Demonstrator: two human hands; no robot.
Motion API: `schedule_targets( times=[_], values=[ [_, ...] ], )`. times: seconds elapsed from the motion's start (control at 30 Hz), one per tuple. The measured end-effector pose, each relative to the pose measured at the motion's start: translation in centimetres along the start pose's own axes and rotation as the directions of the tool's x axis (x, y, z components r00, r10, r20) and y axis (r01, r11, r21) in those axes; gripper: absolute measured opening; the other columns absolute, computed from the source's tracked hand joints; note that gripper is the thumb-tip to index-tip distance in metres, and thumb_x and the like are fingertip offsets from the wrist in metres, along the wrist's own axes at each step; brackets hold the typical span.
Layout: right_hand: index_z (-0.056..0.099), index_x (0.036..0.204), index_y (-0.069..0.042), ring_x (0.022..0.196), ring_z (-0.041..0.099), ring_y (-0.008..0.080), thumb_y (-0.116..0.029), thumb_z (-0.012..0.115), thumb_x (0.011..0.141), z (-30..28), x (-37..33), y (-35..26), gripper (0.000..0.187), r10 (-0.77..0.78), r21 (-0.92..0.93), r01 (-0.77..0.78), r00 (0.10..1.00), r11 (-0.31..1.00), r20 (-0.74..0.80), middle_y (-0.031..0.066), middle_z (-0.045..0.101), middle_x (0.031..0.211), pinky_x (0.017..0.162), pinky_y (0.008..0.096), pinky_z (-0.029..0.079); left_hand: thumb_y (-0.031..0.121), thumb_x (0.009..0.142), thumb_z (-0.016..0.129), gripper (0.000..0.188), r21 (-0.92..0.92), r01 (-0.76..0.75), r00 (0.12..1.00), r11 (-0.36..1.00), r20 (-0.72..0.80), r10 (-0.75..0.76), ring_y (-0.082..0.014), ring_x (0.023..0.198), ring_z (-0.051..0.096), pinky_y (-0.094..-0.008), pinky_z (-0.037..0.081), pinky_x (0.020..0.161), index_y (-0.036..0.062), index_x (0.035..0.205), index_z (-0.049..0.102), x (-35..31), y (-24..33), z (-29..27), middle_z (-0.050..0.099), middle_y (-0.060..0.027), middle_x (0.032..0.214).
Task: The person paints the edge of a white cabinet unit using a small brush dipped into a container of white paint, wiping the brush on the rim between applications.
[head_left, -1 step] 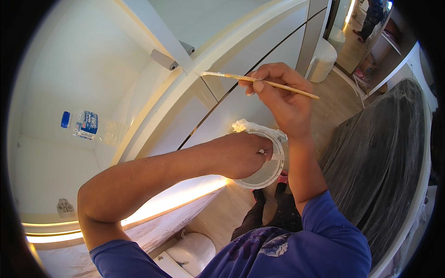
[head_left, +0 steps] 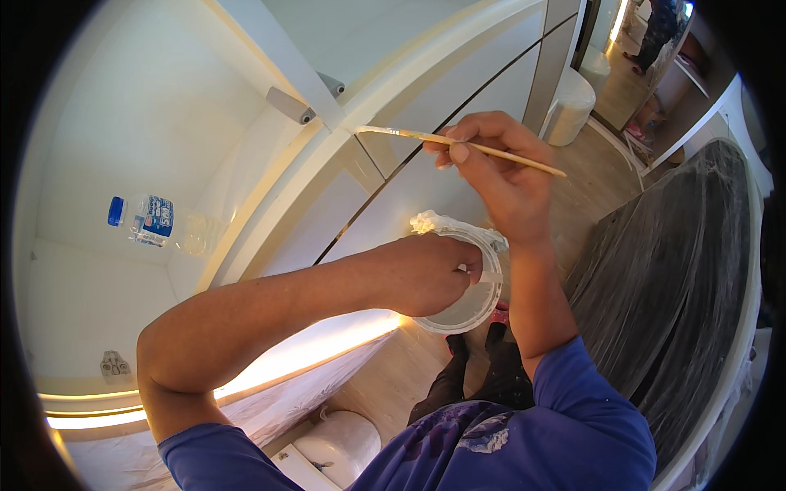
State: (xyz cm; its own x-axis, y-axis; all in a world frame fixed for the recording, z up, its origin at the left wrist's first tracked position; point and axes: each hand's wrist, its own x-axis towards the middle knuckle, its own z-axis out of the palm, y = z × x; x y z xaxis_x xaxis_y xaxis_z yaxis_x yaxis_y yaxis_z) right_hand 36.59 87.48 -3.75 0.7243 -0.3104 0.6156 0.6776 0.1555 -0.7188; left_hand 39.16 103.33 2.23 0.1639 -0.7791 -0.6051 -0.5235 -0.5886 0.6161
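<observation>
My right hand [head_left: 499,159] pinches the wooden handle of a thin paintbrush [head_left: 516,157]. The whitened bristles of the brush meet the white cabinet edge [head_left: 332,141], close to a joint between panels. Lower down, my left hand [head_left: 434,274] is closed on a round, translucent plastic tub [head_left: 494,299], its fingers curled at a pale strip that crosses the opening. My hand and forearm hide part of the tub's inside. A crumpled white wad [head_left: 442,222], yellowish at one end, sits against the far rim.
A clear bottle [head_left: 151,219] with a blue cap lies inside the white cabinet, near a metal hinge [head_left: 115,366]. Grey hinge arms [head_left: 288,105] jut near the brush tip. Plastic film covers a dark surface [head_left: 671,270] at right. A white drum-like object [head_left: 571,110] stands on the floor.
</observation>
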Motion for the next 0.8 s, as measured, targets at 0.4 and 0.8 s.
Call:
schedule_targets(
  times=[0.4, 0.8],
  values=[
    [0.070, 0.107, 0.004, 0.088, 0.073, 0.0193, 0.002, 0.069, 0.099, -0.1, -0.5, -0.6, 0.008, -0.117, -0.191, 0.119, 0.993, 0.974, 0.023, 0.0168, 0.077, 0.100, 0.079, 0.0319, 0.060, 0.020, 0.098, 0.043, 0.037, 0.008, 0.039, 0.999, 0.999, 0.029, -0.040, -0.0350, 0.100, 0.065, -0.0488, 0.048, 0.092, 0.0054, 0.126, 0.062, -0.2, 0.9, -0.4, 0.068, -0.0230, 0.101],
    [0.074, 0.097, -0.002, 0.067, 0.065, 0.0150, 0.004, 0.073, 0.082, 1.2, -1.0, -1.7, 0.017, -0.321, -0.478, 0.312, 0.945, 0.821, 0.066, 0.0072, 0.074, 0.084, 0.060, 0.0272, 0.051, 0.021, 0.099, 0.047, 0.033, -0.020, -0.050, 0.996, 0.999, -0.073, 0.049, -0.0371, 0.115, 0.069, -0.0462, 0.052, 0.099, 0.0092, 0.121, 0.068, 0.2, -0.6, 0.6, 0.073, -0.0209, 0.118]
  ],
)
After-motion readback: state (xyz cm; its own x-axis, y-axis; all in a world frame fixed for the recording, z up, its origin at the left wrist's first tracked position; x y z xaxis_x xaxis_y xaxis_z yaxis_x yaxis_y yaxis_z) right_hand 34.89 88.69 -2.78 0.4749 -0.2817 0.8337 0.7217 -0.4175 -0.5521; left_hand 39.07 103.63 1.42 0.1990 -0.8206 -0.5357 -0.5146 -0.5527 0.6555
